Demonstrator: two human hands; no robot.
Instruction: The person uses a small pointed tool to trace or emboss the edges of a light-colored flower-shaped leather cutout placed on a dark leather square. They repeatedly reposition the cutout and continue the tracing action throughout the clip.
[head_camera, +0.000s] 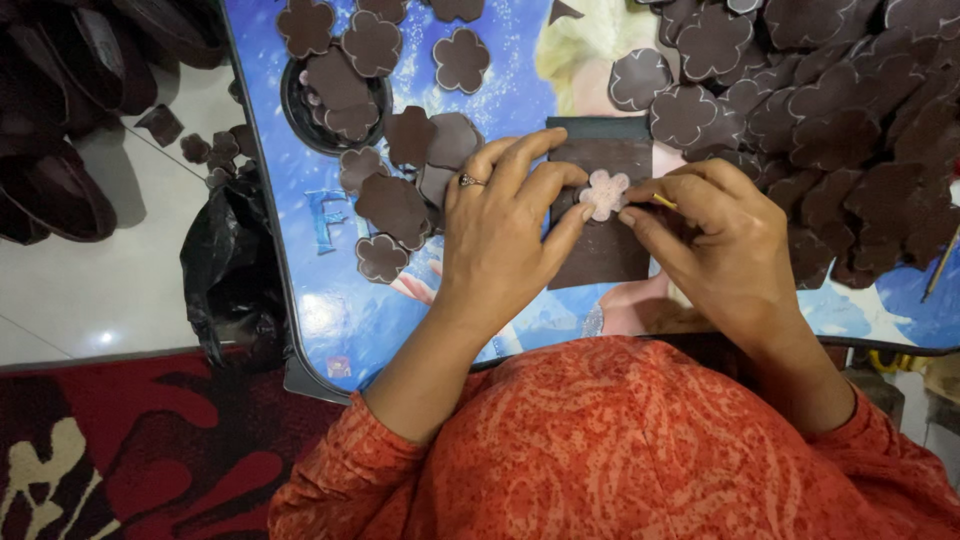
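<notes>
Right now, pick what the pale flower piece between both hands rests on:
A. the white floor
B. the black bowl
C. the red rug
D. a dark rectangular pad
D: the pale flower, pinched by the left hand and right hand, lies on the dark pad on the blue table.

This looks like a room in a home where someone makes craft things by hand while sitting on the floor. A low little counter with a bright blue cartoon picture on top stands on shiny white floor tiles, and a red rug with dark and cream shapes lies beside it. Lots of dark brown flower cut-outs are piled on the counter, more sit in a small black bowl, and a black plastic bag rests on the floor.
</notes>
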